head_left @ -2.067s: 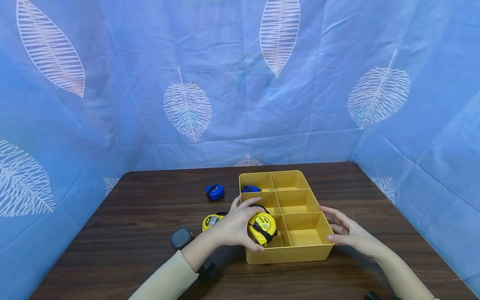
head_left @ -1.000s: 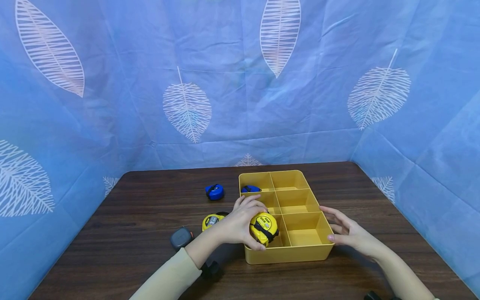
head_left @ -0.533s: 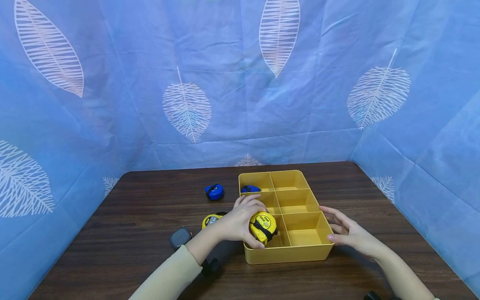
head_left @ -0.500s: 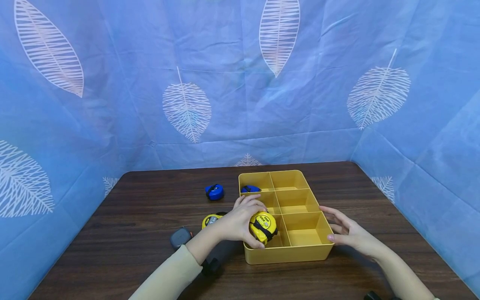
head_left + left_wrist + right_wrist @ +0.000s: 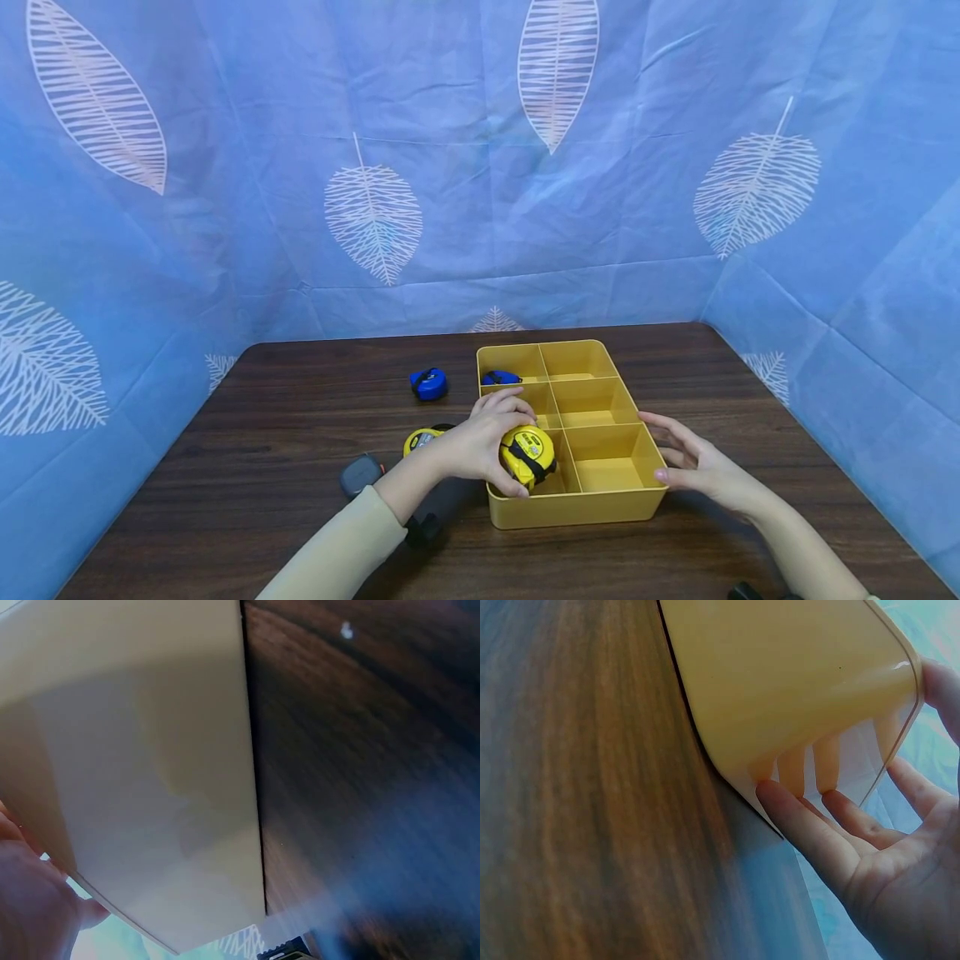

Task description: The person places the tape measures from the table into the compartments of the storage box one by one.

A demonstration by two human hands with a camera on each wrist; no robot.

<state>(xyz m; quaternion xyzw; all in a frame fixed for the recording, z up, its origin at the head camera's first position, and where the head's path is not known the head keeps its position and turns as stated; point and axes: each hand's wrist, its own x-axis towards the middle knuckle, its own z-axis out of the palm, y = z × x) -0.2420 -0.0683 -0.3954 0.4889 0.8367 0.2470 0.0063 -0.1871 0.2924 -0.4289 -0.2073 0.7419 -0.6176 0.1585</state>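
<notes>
tape measure (image 5: 529, 454): yellow, black-strapped, held at near-left compartment (image 5: 567, 477) | box (image 5: 577, 510): yellow, six-compartment, upright

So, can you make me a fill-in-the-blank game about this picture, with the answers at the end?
1. The left hand holds a tape measure that is mostly ____ in colour.
2. The box is divided into ____ compartments.
3. The strapped tape measure in the far left compartment is ____ with a black band.
4. In the head view, the dark gray object lies to the ____ of the box.

Missing words: yellow; six; blue; left.
</notes>
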